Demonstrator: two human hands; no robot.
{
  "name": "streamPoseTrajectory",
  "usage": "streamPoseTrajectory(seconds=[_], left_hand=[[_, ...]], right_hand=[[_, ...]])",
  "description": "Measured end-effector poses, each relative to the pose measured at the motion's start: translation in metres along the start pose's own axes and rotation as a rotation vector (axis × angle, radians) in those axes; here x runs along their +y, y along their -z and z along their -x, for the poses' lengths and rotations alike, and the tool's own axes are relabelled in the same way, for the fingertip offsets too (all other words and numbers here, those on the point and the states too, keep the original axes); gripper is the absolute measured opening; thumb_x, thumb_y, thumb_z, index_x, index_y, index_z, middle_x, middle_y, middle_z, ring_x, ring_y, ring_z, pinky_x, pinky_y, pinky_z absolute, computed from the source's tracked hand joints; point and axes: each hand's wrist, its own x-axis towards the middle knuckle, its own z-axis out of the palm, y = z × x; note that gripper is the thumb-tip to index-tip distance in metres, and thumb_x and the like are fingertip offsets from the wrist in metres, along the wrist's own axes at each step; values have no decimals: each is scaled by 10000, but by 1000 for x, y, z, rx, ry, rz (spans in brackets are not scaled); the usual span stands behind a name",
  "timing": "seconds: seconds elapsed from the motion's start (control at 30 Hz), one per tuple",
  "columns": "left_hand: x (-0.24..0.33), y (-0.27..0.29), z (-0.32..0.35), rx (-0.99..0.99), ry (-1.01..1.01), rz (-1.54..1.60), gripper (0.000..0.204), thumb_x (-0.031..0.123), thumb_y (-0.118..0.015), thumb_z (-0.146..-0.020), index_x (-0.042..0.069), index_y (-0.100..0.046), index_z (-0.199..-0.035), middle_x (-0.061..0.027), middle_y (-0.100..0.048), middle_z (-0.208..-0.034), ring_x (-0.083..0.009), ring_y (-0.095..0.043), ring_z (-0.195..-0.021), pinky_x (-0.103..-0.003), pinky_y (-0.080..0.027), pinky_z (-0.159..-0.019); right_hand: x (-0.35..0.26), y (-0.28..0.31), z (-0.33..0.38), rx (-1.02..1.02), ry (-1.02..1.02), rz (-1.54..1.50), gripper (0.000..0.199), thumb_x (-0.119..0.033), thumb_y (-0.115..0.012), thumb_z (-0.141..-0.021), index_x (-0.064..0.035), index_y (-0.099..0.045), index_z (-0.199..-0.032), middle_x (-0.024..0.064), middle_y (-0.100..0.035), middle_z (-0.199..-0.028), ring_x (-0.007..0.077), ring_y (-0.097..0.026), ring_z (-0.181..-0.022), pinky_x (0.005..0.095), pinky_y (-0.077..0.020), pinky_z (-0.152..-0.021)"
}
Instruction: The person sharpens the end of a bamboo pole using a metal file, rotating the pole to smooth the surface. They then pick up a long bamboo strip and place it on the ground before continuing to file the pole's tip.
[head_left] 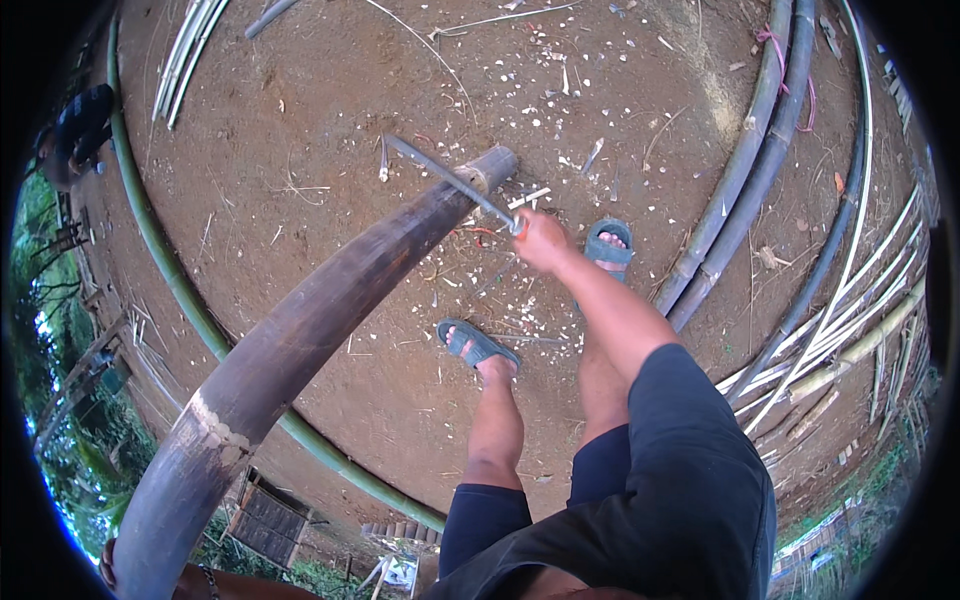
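A thick, dark bamboo pole [330, 290] slants from the lower left up to its cut end near the middle of the head view. At the lower left edge, the fingers of my left hand [108, 565] curl round the pole's side; the pole hides most of that hand. My right hand [543, 242] is closed on the handle of a hacksaw [430, 163]. Its grey frame lies across the pole a little short of the cut end, and its bent front end shows past the far side. I cannot make out the blade.
My sandalled feet [478, 345] stand on bare soil strewn with pale chips. A long green bamboo pole [185, 290] curves behind the dark one. Two grey bamboo poles [745, 190] tied with pink string lie to the right, beside pale split strips [840, 310]. Another person [80, 125] is at far left.
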Motion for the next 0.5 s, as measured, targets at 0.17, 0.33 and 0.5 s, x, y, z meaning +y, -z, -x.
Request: streamPoseTrajectory(seconds=[0.17, 0.33, 0.5], left_hand=[[-9, 0, 6, 15, 1, -1, 696, 360, -849, -654, 20, -572, -1195, -197, -602, -1198, -360, -544, -1162, -527, -394, -1050], [-16, -1, 7, 30, 9, 17, 739, 341, -851, -656, -4, -541, -1230, -217, -574, -1240, -371, -516, -1200, -533, -372, -1075], [-13, 7, 11, 52, 13, 6, 782, 322, -854, -658, -29, -510, -1266, -237, -547, -1283, -382, -489, -1239, -539, -349, -1099]], right_hand=[[-5, 1, -18, -3, 19, -25, 355, -251, -687, -843, -79, -628, -1148, 188, -709, -1053, 385, -679, -1014, 482, -529, -899], [16, 9, -38, 35, -102, 36, 393, -230, -676, -825, -58, -624, -1175, 196, -711, -1065, 379, -685, -1012, 457, -541, -895], [-4, 20, -34, -27, -19, 58, 388, -212, -655, -823, -49, -618, -1173, 205, -703, -1099, 396, -677, -1040, 474, -538, -898]])
